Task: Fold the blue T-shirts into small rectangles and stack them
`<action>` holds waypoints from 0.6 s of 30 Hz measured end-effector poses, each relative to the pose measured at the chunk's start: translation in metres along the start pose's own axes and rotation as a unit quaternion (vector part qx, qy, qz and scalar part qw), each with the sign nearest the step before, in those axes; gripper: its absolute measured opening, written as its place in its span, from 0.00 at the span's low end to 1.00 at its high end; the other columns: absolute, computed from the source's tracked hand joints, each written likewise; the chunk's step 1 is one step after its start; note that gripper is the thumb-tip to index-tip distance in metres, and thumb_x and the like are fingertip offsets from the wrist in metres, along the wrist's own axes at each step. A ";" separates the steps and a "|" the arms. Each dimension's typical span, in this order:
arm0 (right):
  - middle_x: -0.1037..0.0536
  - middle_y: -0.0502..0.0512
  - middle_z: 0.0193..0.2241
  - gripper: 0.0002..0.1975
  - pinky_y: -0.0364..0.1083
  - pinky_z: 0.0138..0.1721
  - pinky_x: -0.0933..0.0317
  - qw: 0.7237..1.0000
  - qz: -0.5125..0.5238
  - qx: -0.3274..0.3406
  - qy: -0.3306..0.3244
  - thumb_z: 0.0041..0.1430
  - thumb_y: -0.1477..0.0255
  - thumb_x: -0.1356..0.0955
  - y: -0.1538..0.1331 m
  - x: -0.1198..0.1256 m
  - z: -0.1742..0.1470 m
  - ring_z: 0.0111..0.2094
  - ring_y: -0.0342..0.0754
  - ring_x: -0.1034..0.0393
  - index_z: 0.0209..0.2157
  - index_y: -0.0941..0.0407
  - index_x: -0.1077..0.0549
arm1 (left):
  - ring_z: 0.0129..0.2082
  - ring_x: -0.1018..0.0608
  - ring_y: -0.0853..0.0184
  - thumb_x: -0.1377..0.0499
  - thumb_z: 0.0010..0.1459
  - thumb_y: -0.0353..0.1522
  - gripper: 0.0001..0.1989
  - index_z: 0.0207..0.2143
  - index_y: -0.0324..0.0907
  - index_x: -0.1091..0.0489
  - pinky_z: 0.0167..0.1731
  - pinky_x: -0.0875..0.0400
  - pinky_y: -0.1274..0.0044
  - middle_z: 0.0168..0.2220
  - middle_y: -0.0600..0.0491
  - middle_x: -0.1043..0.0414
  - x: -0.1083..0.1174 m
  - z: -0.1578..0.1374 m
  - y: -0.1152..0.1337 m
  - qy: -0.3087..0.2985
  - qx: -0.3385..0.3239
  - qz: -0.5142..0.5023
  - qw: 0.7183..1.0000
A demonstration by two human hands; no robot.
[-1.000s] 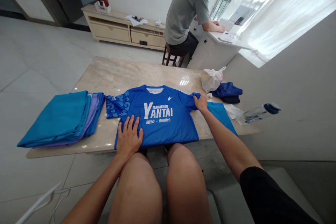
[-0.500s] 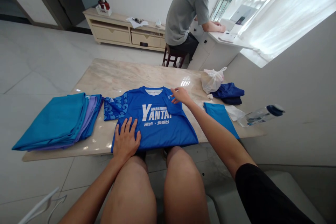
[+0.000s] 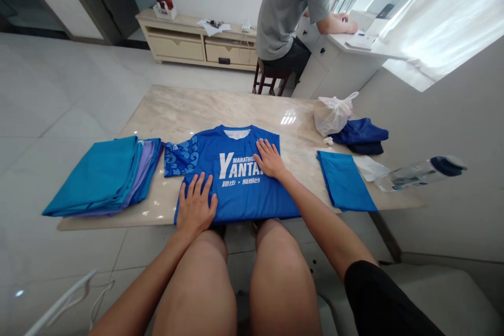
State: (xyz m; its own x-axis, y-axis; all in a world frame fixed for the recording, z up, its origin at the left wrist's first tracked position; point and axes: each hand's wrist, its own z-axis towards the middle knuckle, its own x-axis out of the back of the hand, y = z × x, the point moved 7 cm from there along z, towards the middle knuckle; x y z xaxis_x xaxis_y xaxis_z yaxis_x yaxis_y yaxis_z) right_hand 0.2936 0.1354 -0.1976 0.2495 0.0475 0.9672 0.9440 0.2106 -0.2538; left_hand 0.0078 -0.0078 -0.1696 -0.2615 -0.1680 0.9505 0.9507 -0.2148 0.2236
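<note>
A blue T-shirt with white "Marathon Yantai" lettering lies front up on the marble-topped table, its collar pointing away from me. Its wave-patterned sleeve sticks out to the left; no sleeve shows on the right side. My left hand rests flat on the shirt's lower left part, fingers spread. On the upper right chest, my right hand lies flat with its fingers stretched out, covering the end of the lettering.
Folded teal and purple clothes are stacked at the left. To the right lie a folded blue cloth, a white plastic bag, dark blue fabric and a clear bottle. A person sits beyond the table.
My right hand has come down from the shirt's right shoulder and flattened onto its chest. My left hand stays on the lower left. The view has shifted slightly.
</note>
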 end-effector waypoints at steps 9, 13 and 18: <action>0.33 0.69 0.74 0.30 0.63 0.74 0.47 0.989 0.111 -0.010 0.094 0.77 0.60 0.43 0.045 0.043 -0.034 0.75 0.62 0.43 0.71 0.58 0.31 | 0.78 0.36 0.46 0.48 0.75 0.39 0.29 0.74 0.45 0.33 0.76 0.48 0.44 0.78 0.40 0.38 0.002 0.012 0.004 -0.084 -0.004 0.001 0.996; 0.22 0.73 0.50 0.20 0.65 0.62 0.39 0.964 0.072 -0.072 0.247 0.74 0.66 0.43 0.095 0.061 -0.089 0.55 0.65 0.31 0.51 0.59 0.24 | 0.67 0.24 0.50 0.46 0.72 0.33 0.21 0.63 0.41 0.27 0.68 0.30 0.60 0.65 0.38 0.24 0.034 0.055 -0.042 -0.051 0.075 -0.068 0.994; 0.23 0.74 0.46 0.17 0.61 0.51 0.38 0.961 0.004 -0.149 0.233 0.74 0.66 0.42 0.105 0.047 -0.115 0.48 0.65 0.33 0.44 0.60 0.25 | 0.66 0.23 0.42 0.42 0.68 0.31 0.20 0.59 0.32 0.28 0.64 0.29 0.59 0.61 0.26 0.25 0.052 0.116 -0.128 -0.017 0.265 -0.046 0.963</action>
State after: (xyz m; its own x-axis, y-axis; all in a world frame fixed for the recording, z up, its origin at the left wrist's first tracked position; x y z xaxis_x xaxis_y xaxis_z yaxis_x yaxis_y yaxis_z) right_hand 0.4293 0.0477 -0.1799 0.2606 -0.4087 0.8747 0.9445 -0.0799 -0.3187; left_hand -0.1085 0.1226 -0.1234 -0.3524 -0.1383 0.9256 0.8772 0.2959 0.3781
